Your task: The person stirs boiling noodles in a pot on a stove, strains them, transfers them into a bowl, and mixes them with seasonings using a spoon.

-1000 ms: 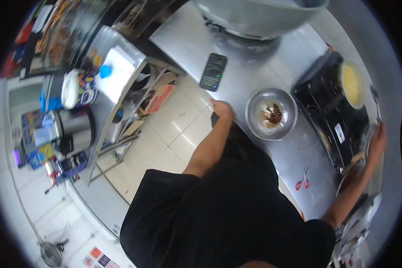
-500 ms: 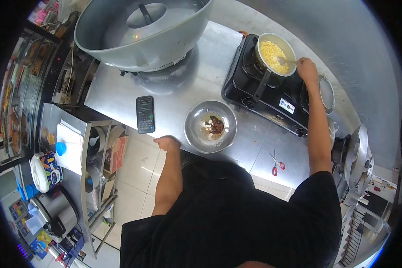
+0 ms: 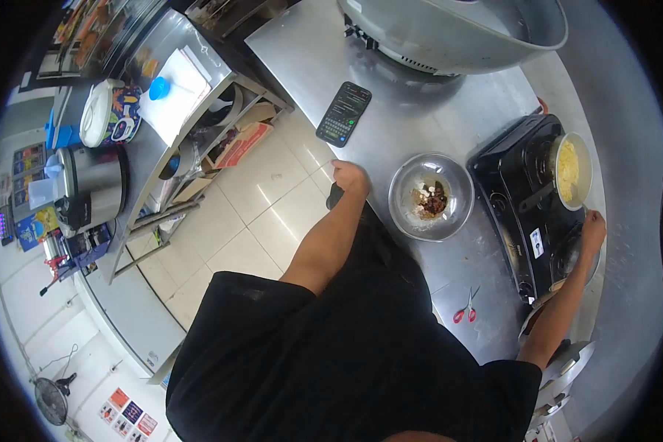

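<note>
At the counter's edge rests my left hand [image 3: 351, 177], its thumb apart and nothing seen in it; its other fingers are partly hidden. My right hand [image 3: 594, 227] is closed at the near rim of a pot [image 3: 585, 173] on the stove. The spoon it grips is mostly hidden now. Yellow, crumbly food [image 3: 568, 171] fills part of the pot. Between my hands, a steel bowl [image 3: 453, 227] on the counter holds dark brown pieces and pale powder. A phone [image 3: 344, 114] with a lit screen lies just beyond my left hand.
The black gas stove [image 3: 502, 158] carries the pot. Red-handled scissors [image 3: 466, 309] lie on the steel counter [image 3: 449, 269]. A large grey vessel [image 3: 449, 44] stands at the back. To the left are a metal shelf unit [image 3: 232, 70] and a cooker [image 3: 92, 188].
The camera view has turned, so the counter and stove appear farther right. My right hand stays by the pot, and the spoon has gone largely out of sight. My left hand remains at the counter's edge.
</note>
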`<action>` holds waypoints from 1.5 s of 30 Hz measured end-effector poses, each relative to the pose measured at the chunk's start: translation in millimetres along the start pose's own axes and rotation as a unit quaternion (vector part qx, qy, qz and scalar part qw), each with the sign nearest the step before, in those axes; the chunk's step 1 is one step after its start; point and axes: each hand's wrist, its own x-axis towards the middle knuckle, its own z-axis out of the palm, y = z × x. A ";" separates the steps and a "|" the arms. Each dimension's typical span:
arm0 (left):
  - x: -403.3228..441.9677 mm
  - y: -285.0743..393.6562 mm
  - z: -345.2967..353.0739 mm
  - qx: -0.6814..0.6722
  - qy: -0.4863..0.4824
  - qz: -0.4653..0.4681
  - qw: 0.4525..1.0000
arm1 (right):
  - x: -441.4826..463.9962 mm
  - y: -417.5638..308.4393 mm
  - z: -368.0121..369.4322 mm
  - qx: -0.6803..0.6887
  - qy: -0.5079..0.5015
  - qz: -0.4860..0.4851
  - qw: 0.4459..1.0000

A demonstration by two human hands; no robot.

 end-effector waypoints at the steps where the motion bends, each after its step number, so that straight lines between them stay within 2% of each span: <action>1: 0.9 -2.7 0.2 -0.003 -0.003 0.000 1.000 | 1.4 4.8 1.1 0.005 -0.016 0.007 1.000; 5: -15.2 13.3 -15.4 0.011 -0.028 -0.009 1.000 | 21.2 33.5 15.9 0.025 -0.069 -0.002 0.997; 8: -5.9 4.2 -8.2 -0.011 -0.027 -0.007 1.000 | 38.1 62.2 34.6 0.064 -0.053 -0.051 0.995; 11: -6.5 6.3 -9.5 0.005 -0.024 -0.021 0.999 | 60.4 89.3 43.1 0.139 -0.128 -0.006 0.982; 14: -5.1 4.5 -7.2 -0.001 -0.021 -0.014 1.000 | 45.2 58.9 19.9 0.137 -0.057 0.035 0.988; 17: 0.5 1.0 -1.8 -0.001 -0.016 -0.013 1.000 | 32.7 42.7 11.6 0.084 0.057 -0.055 0.993; 20: -0.6 0.5 -4.0 0.004 -0.017 0.007 1.000 | 21.3 26.3 5.7 0.021 0.140 -0.058 0.988; 23: -2.8 2.8 -4.1 0.011 -0.014 -0.002 1.000 | 14.4 15.6 -3.2 0.006 0.120 -0.050 0.992; 26: -6.7 7.2 -6.6 0.003 -0.020 -0.015 1.000 | 30.1 41.4 15.2 0.072 0.065 -0.055 0.994; 29: -10.4 10.8 -10.2 0.018 -0.028 -0.002 0.999 | 43.2 67.3 32.7 0.205 -0.027 0.040 0.977; 32: -13.6 14.2 -12.6 0.019 -0.035 -0.013 0.999 | 38.0 78.9 47.2 0.316 -0.046 0.089 0.943; 35: -11.2 10.5 -10.8 0.000 -0.044 -0.003 0.999 | 29.1 66.6 38.3 0.329 -0.129 0.183 0.917; 37: 25.3 -17.8 14.5 0.142 0.013 0.047 0.989 | 65.1 133.1 110.0 0.517 -0.158 0.186 0.820; 38: 58.4 -52.9 37.9 0.263 0.015 0.109 0.958 | 30.4 89.5 78.9 0.523 -0.116 0.205 0.819; 39: 90.7 -87.0 62.2 0.379 0.034 0.170 0.909 | 23.0 83.8 66.1 0.518 -0.179 0.216 0.808; 41: 96.5 -73.4 62.0 0.252 0.063 0.042 0.965 | 11.5 67.5 54.7 0.523 -0.130 0.242 0.807; 42: 1.5 1.2 3.5 0.130 0.026 -0.033 0.991 | 15.0 60.9 47.6 0.511 -0.155 0.238 0.812; 43: -7.2 1.8 -0.3 0.099 0.013 -0.024 0.995 | 3.2 31.5 27.5 0.538 -0.121 0.266 0.790; 45: -18.8 11.0 -6.2 0.074 0.002 -0.005 0.997 | 4.8 25.0 19.7 0.545 -0.107 0.260 0.790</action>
